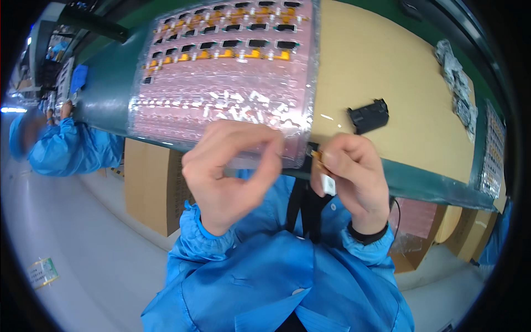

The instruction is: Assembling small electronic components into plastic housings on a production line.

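Note:
My right hand [357,180] pinches a small flex-cable part [317,155] between thumb and forefinger. The part has an orange strip and a dark end, and a white piece [328,185] shows below the fingertips. Left of it, my left hand [229,171] is curled, thumb and forefinger tips together in front of the tray's near edge; whatever they may hold is too small to make out. The clear plastic tray [221,91] carries rows of small black parts with orange flex strips in its far half. A black plastic housing [369,116] lies beyond my right hand.
The tray and a tan board [392,66] lie side by side on the green bench [105,94]. Crumpled clear plastic [458,88] rests at the board's right, near another filled tray [492,152]. Cardboard boxes [149,185] stand below. A blue-clad person [72,146] works at far left.

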A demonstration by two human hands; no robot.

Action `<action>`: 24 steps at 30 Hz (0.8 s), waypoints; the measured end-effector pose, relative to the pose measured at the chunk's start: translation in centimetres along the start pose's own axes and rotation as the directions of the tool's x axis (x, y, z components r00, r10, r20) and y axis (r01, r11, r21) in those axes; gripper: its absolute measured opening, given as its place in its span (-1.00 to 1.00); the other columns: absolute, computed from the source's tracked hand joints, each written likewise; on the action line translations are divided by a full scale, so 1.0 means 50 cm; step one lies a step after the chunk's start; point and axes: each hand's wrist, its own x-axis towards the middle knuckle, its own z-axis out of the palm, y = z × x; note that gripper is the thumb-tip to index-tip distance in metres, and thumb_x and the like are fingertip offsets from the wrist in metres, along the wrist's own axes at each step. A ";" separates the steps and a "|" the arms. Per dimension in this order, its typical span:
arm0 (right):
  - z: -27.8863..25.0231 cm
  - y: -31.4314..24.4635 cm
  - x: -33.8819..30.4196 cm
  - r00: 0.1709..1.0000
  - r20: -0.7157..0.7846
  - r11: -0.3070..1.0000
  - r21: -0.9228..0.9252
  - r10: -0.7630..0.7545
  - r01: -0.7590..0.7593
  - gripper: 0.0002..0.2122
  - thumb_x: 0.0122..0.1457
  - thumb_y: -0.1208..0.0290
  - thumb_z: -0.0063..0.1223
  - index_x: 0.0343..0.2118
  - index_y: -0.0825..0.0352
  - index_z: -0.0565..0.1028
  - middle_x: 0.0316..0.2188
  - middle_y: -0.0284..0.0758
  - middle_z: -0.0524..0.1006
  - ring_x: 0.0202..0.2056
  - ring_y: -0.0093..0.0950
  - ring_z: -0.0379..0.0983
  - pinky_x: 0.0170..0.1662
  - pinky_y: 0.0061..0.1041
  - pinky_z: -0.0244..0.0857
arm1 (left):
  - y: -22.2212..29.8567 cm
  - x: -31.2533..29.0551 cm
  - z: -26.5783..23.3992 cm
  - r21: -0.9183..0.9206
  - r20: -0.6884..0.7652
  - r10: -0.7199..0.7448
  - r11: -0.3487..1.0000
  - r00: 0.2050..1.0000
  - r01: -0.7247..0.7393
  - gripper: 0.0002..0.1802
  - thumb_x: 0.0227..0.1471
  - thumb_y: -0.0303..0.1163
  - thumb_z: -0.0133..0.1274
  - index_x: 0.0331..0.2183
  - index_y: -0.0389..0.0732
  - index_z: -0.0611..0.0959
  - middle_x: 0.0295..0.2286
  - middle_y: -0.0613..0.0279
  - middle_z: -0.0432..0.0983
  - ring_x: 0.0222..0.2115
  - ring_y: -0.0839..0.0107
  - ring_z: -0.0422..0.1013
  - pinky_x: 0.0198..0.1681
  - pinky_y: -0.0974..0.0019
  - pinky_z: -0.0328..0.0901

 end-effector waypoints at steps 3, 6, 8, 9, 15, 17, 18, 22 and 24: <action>-0.030 -0.007 -0.022 0.987 0.043 0.988 0.039 -0.152 0.150 -0.88 0.13 0.51 0.14 -0.34 0.47 0.51 -0.53 -0.23 0.53 -0.54 -0.48 0.48 -0.47 -0.52 0.36 | -0.024 0.003 -0.033 0.190 -0.241 -0.100 0.970 0.965 0.148 -0.87 -0.22 -0.62 0.25 -0.47 -0.28 0.69 -0.48 0.16 0.62 -0.42 0.34 0.52 -0.30 0.36 0.35; -0.071 -0.020 -0.044 0.960 0.020 0.960 0.031 -0.280 0.279 -0.84 0.14 0.46 0.15 -0.33 0.48 0.49 -0.52 -0.18 0.50 -0.60 -0.40 0.44 -0.55 -0.44 0.33 | -0.064 0.003 -0.057 0.372 -0.253 -0.084 0.911 0.964 0.177 -0.89 -0.21 -0.57 0.27 -0.49 -0.25 0.69 -0.52 0.18 0.60 -0.45 0.27 0.51 -0.30 0.31 0.35; -0.083 -0.033 -0.059 0.954 -0.004 0.953 0.017 -0.301 0.301 -0.84 0.15 0.46 0.14 -0.33 0.48 0.49 -0.52 -0.19 0.49 -0.60 -0.40 0.42 -0.54 -0.44 0.32 | -0.078 -0.002 -0.073 0.541 -0.169 -0.159 0.810 0.973 0.227 -0.89 -0.18 -0.55 0.26 -0.47 -0.20 0.68 -0.52 0.19 0.57 -0.46 0.23 0.49 -0.31 0.26 0.35; -0.090 -0.040 -0.063 0.953 -0.025 0.953 -0.036 -0.301 0.300 -0.84 0.16 0.45 0.12 -0.34 0.46 0.48 -0.52 -0.22 0.47 -0.57 -0.42 0.41 -0.51 -0.45 0.31 | -0.080 0.000 -0.068 0.537 -0.163 -0.159 0.814 0.974 0.223 -0.89 -0.18 -0.55 0.26 -0.47 -0.20 0.68 -0.52 0.19 0.57 -0.46 0.23 0.49 -0.31 0.26 0.35; -0.132 -0.070 -0.087 0.950 -0.142 0.956 -0.141 -0.277 0.257 -0.88 0.20 0.44 0.01 -0.36 0.40 0.41 -0.49 -0.28 0.43 -0.42 -0.43 0.38 -0.35 -0.48 0.26 | 0.018 -0.007 0.084 0.216 -0.046 -0.053 0.974 0.998 0.061 -0.79 -0.10 -0.62 0.17 -0.30 -0.29 0.65 -0.43 0.14 0.57 -0.40 0.33 0.52 -0.26 0.33 0.37; -0.144 -0.076 -0.105 0.915 -0.227 0.942 -0.128 -0.333 0.311 -0.86 0.20 0.42 0.02 -0.37 0.40 0.41 -0.48 -0.28 0.42 -0.42 -0.42 0.38 -0.36 -0.46 0.26 | 0.059 -0.001 0.174 0.159 0.078 -0.091 0.984 0.993 0.078 -0.60 -0.06 -0.59 0.16 -0.10 -0.29 0.54 -0.42 0.07 0.51 -0.38 0.14 0.48 -0.26 0.20 0.35; -0.149 -0.080 -0.119 0.903 -0.231 0.932 -0.116 -0.362 0.343 -0.85 0.20 0.39 0.01 -0.37 0.38 0.42 -0.48 -0.25 0.43 -0.42 -0.39 0.37 -0.35 -0.44 0.27 | 0.067 0.000 0.209 0.251 0.122 -0.119 0.964 0.985 0.085 -0.50 -0.01 -0.52 0.14 0.00 -0.31 0.44 -0.34 0.00 0.47 -0.27 0.04 0.42 -0.21 0.12 0.31; -0.139 -0.094 -0.152 0.882 -0.248 0.915 -0.147 -0.401 0.375 -0.85 0.19 0.38 0.01 -0.38 0.38 0.41 -0.47 -0.21 0.43 -0.41 -0.35 0.37 -0.33 -0.42 0.27 | 0.069 0.027 0.288 0.271 0.047 -0.081 0.960 0.996 0.065 -0.51 0.04 -0.39 0.11 0.00 -0.36 0.43 -0.25 -0.06 0.45 -0.17 0.00 0.35 -0.14 0.08 0.27; -0.132 -0.096 -0.150 0.883 -0.288 0.929 -0.131 -0.370 0.346 -0.84 0.19 0.38 0.00 -0.38 0.38 0.40 -0.48 -0.18 0.43 -0.41 -0.32 0.37 -0.31 -0.40 0.27 | 0.036 0.038 0.312 0.259 0.089 0.023 0.965 0.996 -0.045 -0.54 0.03 -0.40 0.11 -0.03 -0.37 0.46 -0.25 -0.06 0.45 -0.19 0.00 0.35 -0.14 0.08 0.27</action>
